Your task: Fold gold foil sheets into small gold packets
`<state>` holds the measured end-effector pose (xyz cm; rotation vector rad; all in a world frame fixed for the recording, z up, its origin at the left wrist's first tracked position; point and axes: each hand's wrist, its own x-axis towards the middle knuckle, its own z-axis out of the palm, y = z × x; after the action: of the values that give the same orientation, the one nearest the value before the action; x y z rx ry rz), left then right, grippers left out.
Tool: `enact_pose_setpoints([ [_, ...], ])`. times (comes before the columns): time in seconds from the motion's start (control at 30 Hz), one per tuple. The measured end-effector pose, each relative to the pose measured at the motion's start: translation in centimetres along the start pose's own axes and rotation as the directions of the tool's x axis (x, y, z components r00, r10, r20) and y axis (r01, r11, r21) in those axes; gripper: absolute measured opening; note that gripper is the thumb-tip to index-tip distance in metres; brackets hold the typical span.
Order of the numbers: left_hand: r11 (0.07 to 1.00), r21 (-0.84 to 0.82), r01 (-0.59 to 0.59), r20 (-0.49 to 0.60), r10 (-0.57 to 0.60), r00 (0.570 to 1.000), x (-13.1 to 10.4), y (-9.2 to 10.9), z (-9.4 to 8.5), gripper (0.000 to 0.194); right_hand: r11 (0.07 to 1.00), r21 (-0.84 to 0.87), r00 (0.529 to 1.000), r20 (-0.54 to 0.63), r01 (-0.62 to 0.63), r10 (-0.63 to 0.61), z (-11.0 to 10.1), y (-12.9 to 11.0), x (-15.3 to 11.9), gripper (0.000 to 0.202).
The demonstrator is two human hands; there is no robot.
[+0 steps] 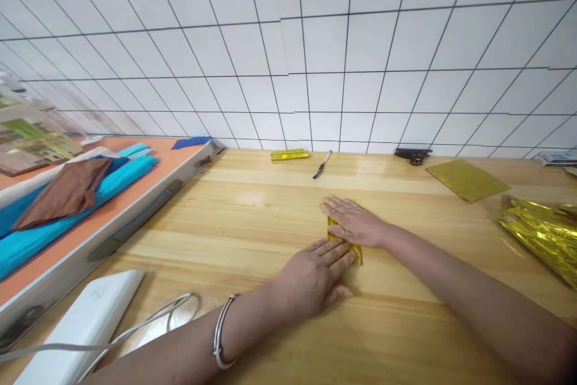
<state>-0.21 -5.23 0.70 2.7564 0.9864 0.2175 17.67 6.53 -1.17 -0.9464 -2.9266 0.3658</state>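
Note:
A narrow folded strip of shiny gold foil paper (358, 254) lies on the wooden table (252, 223), mostly covered by both hands. My left hand (315, 277), with a silver bangle on its wrist, presses flat on the near end, fingers stretched out and thumb apart. Flat across the far part rests my right hand (354, 221), its fingers extended to the left. Neither hand grips the strip. Another gold foil strip (289, 155) lies by the wall, with a pen (323, 164) to its right.
A flat gold sheet (469, 180) and a crinkled gold foil pile (545, 241) lie at right. By the wall sits a black clip-like object (413, 155). A white power bank-like block (85, 325) and cable (148, 319) occupy the near left, beside an orange surface (180, 160) holding coloured rolls.

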Motion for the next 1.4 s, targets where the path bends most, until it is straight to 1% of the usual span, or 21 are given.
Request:
enact_pose_setpoints([
  [0.1, 0.994, -0.036, -0.105, 0.003, 0.105, 0.994, 0.3, -0.8, 0.0, 0.059, 1.000, 0.013, 1.000, 0.011, 0.014, -0.015, -0.1, 0.2, 0.2, 0.066],
  [0.2, 0.987, -0.080, -0.141, 0.027, 0.143, 0.989, 0.3, -1.1, -0.1, 0.062, 0.999, 0.011, 0.999, 0.002, 0.037, -0.037, 0.1, 0.5, 0.3, 0.066],
  [0.33, 0.987, -0.107, -0.123, 0.047, 0.128, 0.991, 0.2, -0.9, -0.1, 0.066, 0.997, -0.040, 0.998, -0.018, 0.063, -0.063, 0.3, 1.5, 1.2, 0.063],
  [0.53, 0.989, -0.115, -0.091, 0.069, 0.100, 0.993, 0.2, -0.9, 0.2, 0.066, 0.998, -0.066, 0.999, -0.047, 0.021, -0.025, 0.4, 3.7, 3.3, 0.061],
  [0.63, 0.990, -0.115, -0.081, 0.067, 0.089, 0.994, 0.2, -1.0, 0.1, 0.065, 0.995, -0.096, 0.997, -0.082, 0.003, -0.011, 0.3, 4.9, 4.2, 0.060],
  [0.73, 0.990, -0.115, -0.081, 0.053, 0.088, 0.995, 0.2, -0.9, 0.0, 0.066, 0.993, -0.106, 0.992, -0.122, -0.048, 0.035, -0.2, 6.0, 5.0, 0.059],
  [0.8, 0.990, -0.115, -0.085, 0.052, 0.091, 0.994, 0.2, -0.8, -0.2, 0.066, 0.991, -0.111, 0.986, -0.153, -0.079, 0.062, -0.7, 6.2, 5.1, 0.061],
  [0.9, 0.990, -0.108, -0.087, 0.047, 0.093, 0.995, 0.2, -0.8, -0.4, 0.065, 0.988, -0.113, 0.975, -0.205, -0.107, 0.082, -1.6, 5.5, 3.9, 0.061],
  [1.0, 0.990, -0.107, -0.091, 0.038, 0.095, 0.995, 0.2, -0.9, -0.6, 0.066, 0.993, -0.068, 0.959, -0.276, -0.092, 0.070, -1.8, 3.8, 0.9, 0.057],
  [1.03, 0.990, -0.111, -0.090, 0.039, 0.095, 0.995, 0.2, -0.9, -0.6, 0.066, 0.996, -0.059, 0.962, -0.269, -0.073, 0.054, -1.7, 3.1, -0.3, 0.055],
  [1.1, 0.988, -0.126, -0.090, 0.045, 0.096, 0.994, 0.2, -1.0, -0.6, 0.067, 0.999, -0.042, 0.978, -0.209, -0.031, 0.022, -1.2, 1.9, -2.6, 0.052],
  [1.2, 0.985, -0.147, -0.087, 0.040, 0.094, 0.995, 0.2, -1.0, -0.4, 0.067, 0.999, -0.019, 0.990, -0.141, -0.028, 0.025, -0.4, 1.0, -4.9, 0.052],
  [1.27, 0.983, -0.158, -0.089, 0.036, 0.096, 0.995, 0.2, -1.0, -0.5, 0.068, 0.998, -0.017, 0.992, -0.114, -0.054, 0.052, 0.1, 0.9, -5.3, 0.055],
  [1.4, 0.968, -0.214, -0.133, 0.012, 0.139, 0.990, 0.1, -1.4, -0.9, 0.064, 0.996, -0.044, 0.994, -0.082, -0.073, 0.069, 0.4, 1.4, -4.9, 0.058],
])
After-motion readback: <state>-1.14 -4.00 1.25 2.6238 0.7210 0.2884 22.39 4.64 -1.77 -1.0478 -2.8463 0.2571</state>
